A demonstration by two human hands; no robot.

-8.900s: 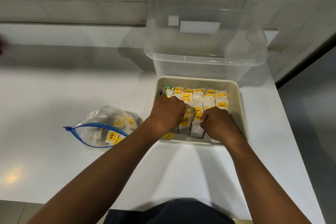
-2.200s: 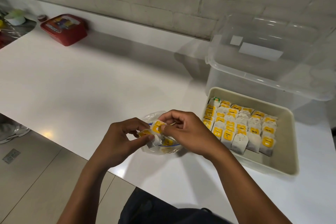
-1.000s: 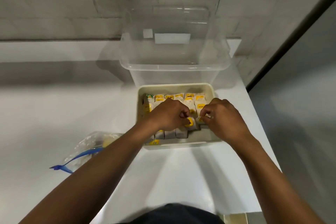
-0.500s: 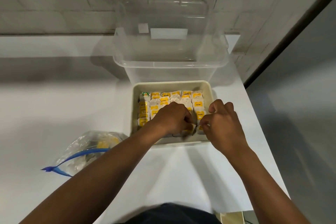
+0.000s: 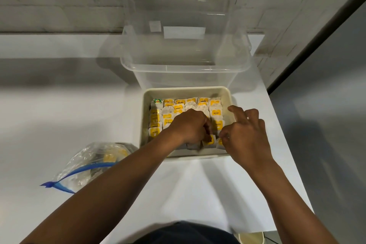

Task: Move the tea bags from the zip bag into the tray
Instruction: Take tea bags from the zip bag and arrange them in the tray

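A beige tray (image 5: 186, 90) on the white counter holds several rows of white tea bags (image 5: 179, 107) with yellow labels. My left hand (image 5: 191, 127) is curled over the tray's near middle and pinches a yellow-labelled tea bag (image 5: 209, 140) at the front row. Beside it, my right hand (image 5: 244, 134) pinches another tea bag (image 5: 220, 142) at the tray's near right corner, its other fingers spread. The clear zip bag (image 5: 95, 162) with a blue seal lies at the left, several tea bags inside.
A big clear plastic bin (image 5: 184, 61) stands right behind the tray against the brick wall. The counter's right edge (image 5: 285, 144) runs close to the tray, with a grey floor beyond. My dark shirt shows at the bottom.
Both hands carried tea bags from the zip bag to the tray. Over the last second they sank toward the tray's near row, and my right hand's fingers spread out.
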